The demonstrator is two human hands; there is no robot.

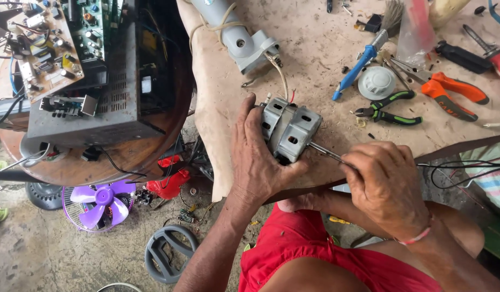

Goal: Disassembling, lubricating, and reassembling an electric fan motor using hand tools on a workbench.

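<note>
While my left hand (256,157) clamps around the near side of the grey metal fan motor (289,128), fingers wrapped over its housing and thumb along the lower edge, my right hand (384,181) is closed on the handle of a screwdriver (324,152), whose thin shaft runs up and left into the motor's right face. Item one, the motor: squarish stamped casing with slotted vents, resting at the near edge of the worn tan work table (315,48), red and pale wires (282,81) trailing from its top toward a grey fan neck housing (242,38) lying further back. Item two, tools to the right of the motor: green-handled cutters (390,108), orange-handled pliers (455,97), a blue-handled brush (363,59), a round white plastic cap (377,83). Item three, to the left: a dark metal chassis (109,81) with exposed circuit boards (44,48) on a round wooden table (125,157). Item four, on the concrete floor: a purple fan blade in a wire guard (98,203), a grey plastic fan base (166,254). My red shorts (304,254) fill the near foreground.
</note>
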